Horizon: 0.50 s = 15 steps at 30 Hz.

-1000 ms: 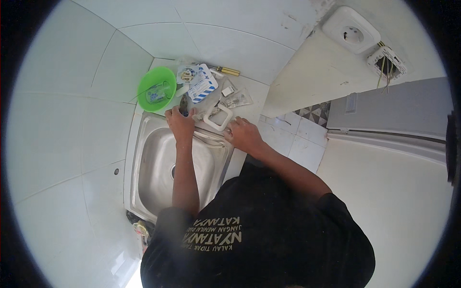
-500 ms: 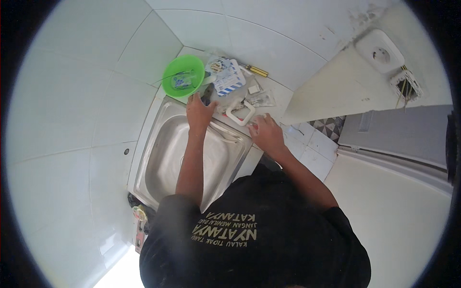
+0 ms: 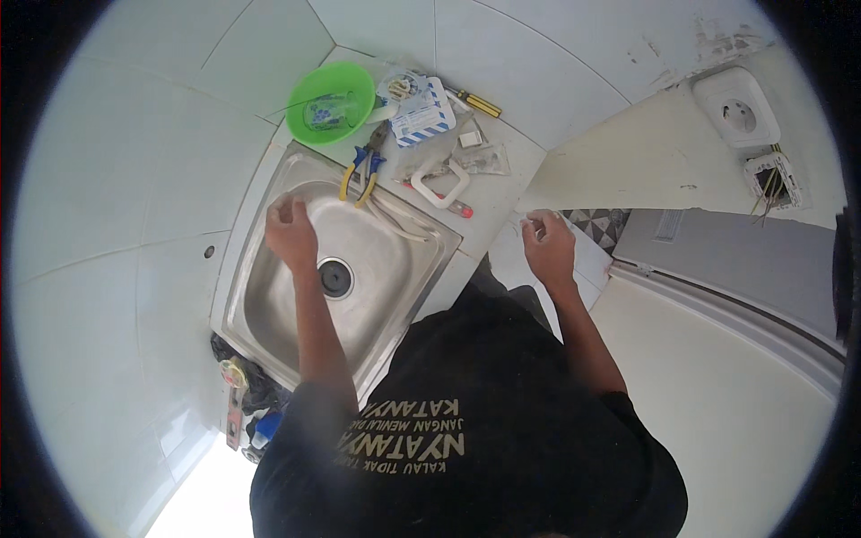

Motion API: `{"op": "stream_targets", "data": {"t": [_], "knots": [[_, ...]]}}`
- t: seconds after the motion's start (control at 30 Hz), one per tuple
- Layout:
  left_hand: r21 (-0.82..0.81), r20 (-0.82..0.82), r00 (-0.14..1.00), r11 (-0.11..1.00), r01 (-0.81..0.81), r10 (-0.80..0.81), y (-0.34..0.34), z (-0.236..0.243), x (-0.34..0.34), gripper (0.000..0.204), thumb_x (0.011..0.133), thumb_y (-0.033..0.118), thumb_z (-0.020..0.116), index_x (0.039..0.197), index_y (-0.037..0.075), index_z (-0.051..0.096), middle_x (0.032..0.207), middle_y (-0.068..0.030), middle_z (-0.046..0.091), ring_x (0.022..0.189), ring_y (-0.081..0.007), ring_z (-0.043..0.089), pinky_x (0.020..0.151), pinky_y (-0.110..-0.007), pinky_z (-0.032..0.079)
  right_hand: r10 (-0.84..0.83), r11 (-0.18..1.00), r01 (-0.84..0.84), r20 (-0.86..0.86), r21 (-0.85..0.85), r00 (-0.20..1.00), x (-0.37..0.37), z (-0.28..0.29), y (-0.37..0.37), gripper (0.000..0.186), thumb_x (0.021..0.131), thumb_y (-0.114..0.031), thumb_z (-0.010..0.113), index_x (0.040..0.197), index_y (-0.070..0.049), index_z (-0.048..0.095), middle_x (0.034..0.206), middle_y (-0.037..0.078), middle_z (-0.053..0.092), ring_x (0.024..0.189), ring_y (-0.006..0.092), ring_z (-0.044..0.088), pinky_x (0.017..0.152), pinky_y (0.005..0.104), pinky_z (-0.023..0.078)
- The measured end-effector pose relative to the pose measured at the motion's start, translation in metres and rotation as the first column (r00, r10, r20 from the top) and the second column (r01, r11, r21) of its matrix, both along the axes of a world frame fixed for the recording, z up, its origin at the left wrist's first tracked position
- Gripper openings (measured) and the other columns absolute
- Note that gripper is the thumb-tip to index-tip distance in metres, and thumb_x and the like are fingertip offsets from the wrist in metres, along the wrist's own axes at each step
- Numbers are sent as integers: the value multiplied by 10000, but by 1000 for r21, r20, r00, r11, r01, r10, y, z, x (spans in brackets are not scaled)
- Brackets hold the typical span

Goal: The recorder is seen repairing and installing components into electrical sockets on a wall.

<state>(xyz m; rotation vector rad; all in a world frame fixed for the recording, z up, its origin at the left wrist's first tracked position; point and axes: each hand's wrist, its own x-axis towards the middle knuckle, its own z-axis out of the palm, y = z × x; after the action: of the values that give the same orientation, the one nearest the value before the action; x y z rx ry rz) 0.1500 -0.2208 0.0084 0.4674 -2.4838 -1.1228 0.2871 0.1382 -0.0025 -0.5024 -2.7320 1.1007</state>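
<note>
left hand [image 3: 291, 237] now clear of pliers [image 3: 376, 164], half-curled

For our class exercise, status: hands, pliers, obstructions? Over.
Left grip over sink, right grip right of counter; nothing visible in either. Pliers untouched, handles over sink. White frame across red-handled tool.

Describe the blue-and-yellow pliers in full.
The pliers have a dark, metallic-looking head and two handles, blue nearer the head and yellow toward the ends, with a plastic or rubber look. They lie with the handles spread, the head pointing away from the person over the white countertop and the handle ends reaching over the edge of the steel sink. The left hand is nearer than the right, but not touching them.
</note>
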Motion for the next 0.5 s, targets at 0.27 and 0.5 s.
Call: {"op": "stream_targets", "data": {"t": [0.27, 0.5], "knots": [[53, -66, 969, 969, 241, -237, 37, -17, 16, 239, 872, 130, 650, 1014, -62, 640, 919, -162, 685, 858, -216, 669, 741, -338, 530, -75, 992, 91, 174, -87, 982, -137, -16, -5, 546, 878, -425, 599, 1126, 61, 570, 1098, 274, 613, 1047, 407, 587, 911, 455, 472], [156, -91, 858, 844, 514, -506, 124, 2, 32, 212, 893, 90, 635, 1043, -58, 617, 938, -86, 650, 815, -141, 610, 758, -277, 500, -487, 422, 509, 285, -750, 825, -184, -27, -17, 409, 816, -376, 701, 603, -55, 562, 547, 76, 570, 446, 184, 529, 429, 345, 426]]}}
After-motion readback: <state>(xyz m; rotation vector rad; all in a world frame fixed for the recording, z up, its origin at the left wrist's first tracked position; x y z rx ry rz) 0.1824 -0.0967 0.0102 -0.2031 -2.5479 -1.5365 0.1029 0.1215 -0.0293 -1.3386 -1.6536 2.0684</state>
